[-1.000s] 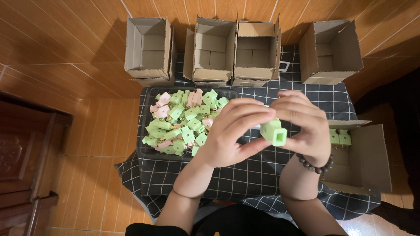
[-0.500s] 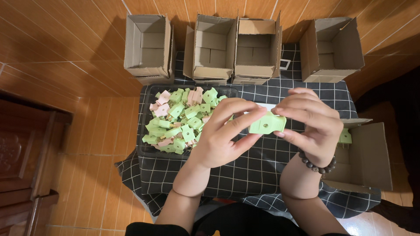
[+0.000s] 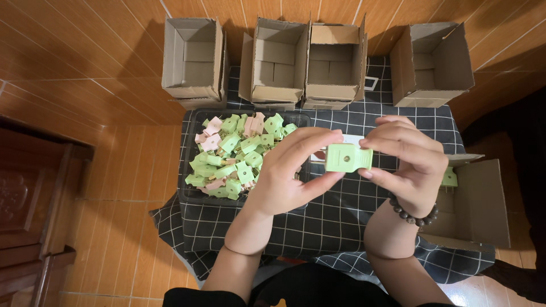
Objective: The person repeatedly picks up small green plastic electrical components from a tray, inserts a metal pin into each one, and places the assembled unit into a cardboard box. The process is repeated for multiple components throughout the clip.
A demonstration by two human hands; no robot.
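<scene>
Head view, looking straight down: both hands are raised over a dark checked cloth (image 3: 341, 222) and share 1 pale green plastic plug body (image 3: 348, 157), held level between them. The left hand (image 3: 287, 173) pinches its left end between thumb below and fingers above; the right hand (image 3: 406, 165), with a bead bracelet (image 3: 414, 213) at the wrist, presses fingertips against its right end and top edge, so neither hand is spread and the part hangs clear of the cloth. Beneath and to the left sits a black tray (image 3: 190, 196) heaped with like parts — mostly green, a few pink (image 3: 230, 156). 4 open cardboard boxes stand along the far edge: 1 at far left (image 3: 193, 57), 2 touching side by side in the middle (image 3: 276, 59) (image 3: 335, 62), and 1 tilted at far right (image 3: 432, 62). A fifth box (image 3: 478, 204) lies by the right wrist with at least 1 green part (image 3: 449, 177) visible inside. Risk noted: the part is held only at its ends, by fingertips, so any uneven squeeze or twist could pop it loose — it would likely fall on the cloth or bounce to the tiled floor (image 3: 114, 113). The left forearm also hangs just above the tray's near edge; a careless drop of the elbow could scatter the heap.
</scene>
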